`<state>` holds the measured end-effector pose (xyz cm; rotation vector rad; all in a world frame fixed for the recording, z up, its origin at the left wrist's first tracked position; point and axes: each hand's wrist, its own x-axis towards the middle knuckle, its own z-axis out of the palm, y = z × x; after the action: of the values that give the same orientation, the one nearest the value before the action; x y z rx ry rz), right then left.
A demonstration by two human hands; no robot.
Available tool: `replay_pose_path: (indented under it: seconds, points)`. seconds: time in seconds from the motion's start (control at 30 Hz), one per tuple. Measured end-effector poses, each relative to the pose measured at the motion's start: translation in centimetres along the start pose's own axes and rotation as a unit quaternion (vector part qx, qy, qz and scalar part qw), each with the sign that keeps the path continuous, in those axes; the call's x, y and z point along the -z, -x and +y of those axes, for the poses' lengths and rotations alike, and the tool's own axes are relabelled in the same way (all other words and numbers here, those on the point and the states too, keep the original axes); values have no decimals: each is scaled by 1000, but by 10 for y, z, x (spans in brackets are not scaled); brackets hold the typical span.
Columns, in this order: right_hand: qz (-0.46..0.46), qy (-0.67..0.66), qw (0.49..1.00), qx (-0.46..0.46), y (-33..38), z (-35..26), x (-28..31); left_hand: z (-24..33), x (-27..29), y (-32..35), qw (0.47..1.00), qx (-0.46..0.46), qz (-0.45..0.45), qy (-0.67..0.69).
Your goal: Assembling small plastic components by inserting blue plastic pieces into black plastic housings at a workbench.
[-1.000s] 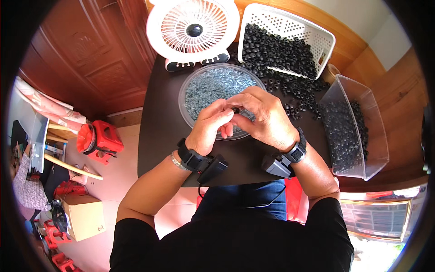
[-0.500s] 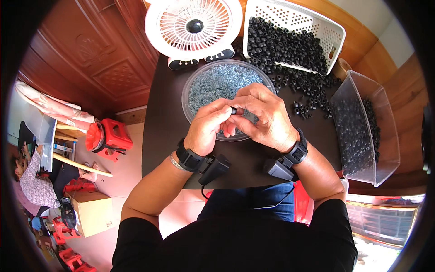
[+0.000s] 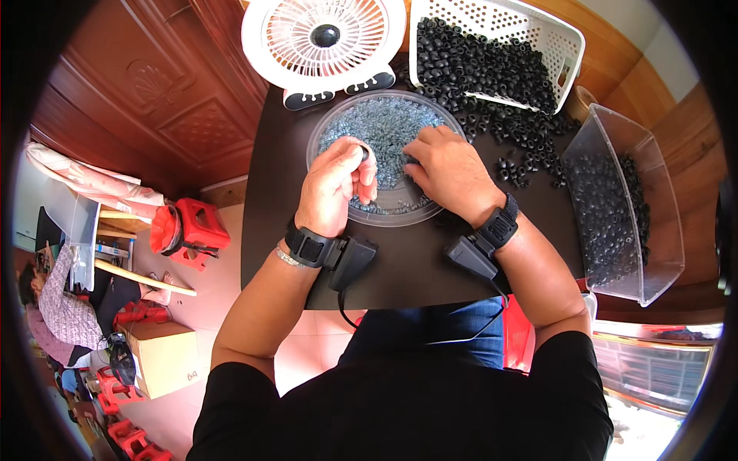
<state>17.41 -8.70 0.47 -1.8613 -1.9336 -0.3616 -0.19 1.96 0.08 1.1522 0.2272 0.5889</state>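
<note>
My left hand is closed on a small black plastic ring-shaped part, held between thumb and fingers over the left side of a round clear tub. Tiny bluish, clear-looking pieces fill much of the tub, too small to tell their exact kind. My right hand is lowered into the tub's right side, its fingers bent together among these pieces. Whatever lies between those fingertips is hidden. Each wrist wears a black strap with a dark box on it.
A white fan stands behind the tub. Black parts spill from a tipped white basket onto the dark table. At right is a clear bin with more black parts. Another person sits far left, near red stools.
My hands have come apart. The right one has moved down into the bluish pieces, while the left has shifted slightly left with the black part. The view has tilted a little.
</note>
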Motion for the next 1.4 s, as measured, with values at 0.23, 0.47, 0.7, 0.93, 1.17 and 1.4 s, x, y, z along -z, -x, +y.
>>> replay_pose_path:
  seconds: [0.23,0.47,0.7,0.93,1.17,1.4]
  points:
    - [-4,12,1000,-2,-4,3,-10,0,-2,1,1000,15,4,-10]
    - [54,-175,981,-67,-6,7,-9,1,-1,3,1000,26,-15,-4]
    - [54,-603,766,-215,-5,11,-8,1,-10,4,998,50,-4,-41]
    - [56,-701,685,-194,-3,-10,1,-5,-15,7,997,66,-32,-24]
    - [103,-707,680,-168,-2,-27,1,-8,-19,9,996,74,-47,12]
    - [133,-542,822,-116,1,-37,9,-9,-25,10,997,56,-17,54]
